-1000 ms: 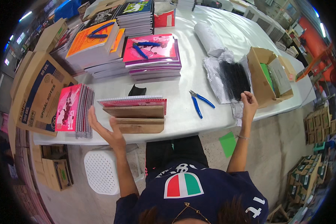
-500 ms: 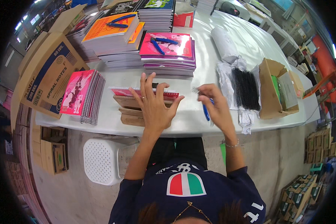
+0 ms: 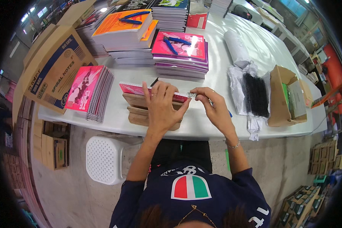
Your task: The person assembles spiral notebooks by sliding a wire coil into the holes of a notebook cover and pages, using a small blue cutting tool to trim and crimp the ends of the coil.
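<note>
White counter [image 3: 119, 114], shiny, under the books. Big brown box [image 3: 60, 72] on the left, flaps up. Tall stack of orange-topped books [image 3: 121, 36], far and right of that box. Pink and purple books [image 3: 180, 64] in a shorter stack, further right. Small brown box [image 3: 278, 116] on the right, open at the top. Pile of pink notebooks [image 3: 88, 89] on the left, nearer than the stacks. Crumpled white paper [image 3: 236, 97] left of the small brown box, with black coils [image 3: 256, 95] on top. Wooden stand [image 3: 136, 110] in the near middle, with one pink notebook [image 3: 130, 88] up on edge along its far side. Left hand [image 3: 161, 106] clamped on that notebook, thumb by its right end. Right hand [image 3: 216, 110] just beside, thumb and finger together. Blue pliers [image 3: 170, 45] on top of the pink and purple books. Last, in that pinch, a tiny wire coil [image 3: 191, 95], at the notebook's right end.
</note>
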Available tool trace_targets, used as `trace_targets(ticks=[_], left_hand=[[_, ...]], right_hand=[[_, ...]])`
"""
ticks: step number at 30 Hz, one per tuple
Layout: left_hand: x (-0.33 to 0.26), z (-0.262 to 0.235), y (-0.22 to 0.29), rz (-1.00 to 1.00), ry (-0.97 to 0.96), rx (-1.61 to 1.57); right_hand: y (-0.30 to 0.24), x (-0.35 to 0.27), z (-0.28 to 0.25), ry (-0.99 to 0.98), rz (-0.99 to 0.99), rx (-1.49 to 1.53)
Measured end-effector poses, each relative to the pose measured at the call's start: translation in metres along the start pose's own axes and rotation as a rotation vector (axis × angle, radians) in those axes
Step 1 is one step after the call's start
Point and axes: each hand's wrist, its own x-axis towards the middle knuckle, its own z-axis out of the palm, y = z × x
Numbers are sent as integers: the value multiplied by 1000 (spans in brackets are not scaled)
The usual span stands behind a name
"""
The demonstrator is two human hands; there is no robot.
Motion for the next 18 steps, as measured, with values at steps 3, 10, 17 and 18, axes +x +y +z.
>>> trace_targets(ticks=[3,10,17,18], left_hand=[[-4,4,-1,-15,4,-12],[-38,30,-11,25,281,-22],[-47,46,-17,60,383,-32],[-48,46,-18,64,391,-31]], right_hand=[[-11,-1,-4,-56,-5,-31],[-20,1,-10,-194,-204,-361],[-24,9,-14,-270,-423,-499],[-23,9,-14,-270,-428,-500]])
